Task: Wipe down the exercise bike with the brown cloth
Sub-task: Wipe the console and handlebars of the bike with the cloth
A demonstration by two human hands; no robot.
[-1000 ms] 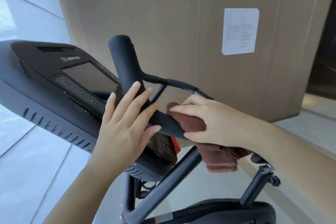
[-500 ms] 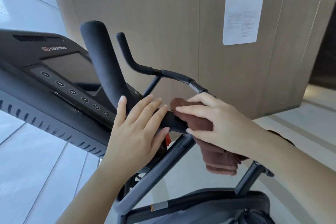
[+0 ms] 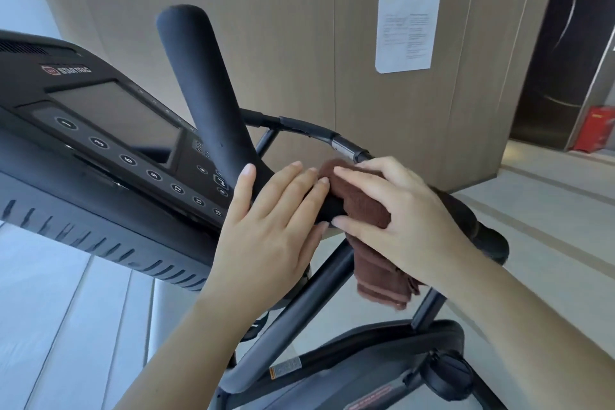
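Cloth first: the brown cloth (image 3: 362, 206) is wrapped over the padded handlebar (image 3: 206, 93) of the exercise bike (image 3: 293, 313). My right hand (image 3: 399, 220) is curled round it, thumb beneath, loose end hanging below. My left hand (image 3: 266, 233) lies flat on the bar, fingers straight (holding nothing). To wipe well, I should squeeze evenly, slide along the grip, and twist to reach the underside.

exercise bike (image 3: 289, 319): qty 1.
brown cloth (image 3: 379, 276): qty 1.
Hands: qty 2, i.e. left hand (image 3: 266, 236) + right hand (image 3: 399, 220).
console (image 3: 83, 196): qty 1, w/ 1 screen (image 3: 116, 116).
numbered btns (image 3: 128, 160), round, in a row: 7 visible.
upright padded grip (image 3: 206, 93): qty 1.
adj. knob (image 3: 446, 373): qty 1.
frame sticker (image 3: 285, 368): qty 1.
paper sheet (image 3: 407, 27) on wall: qty 1.
red box (image 3: 595, 133), far rt: qty 1.
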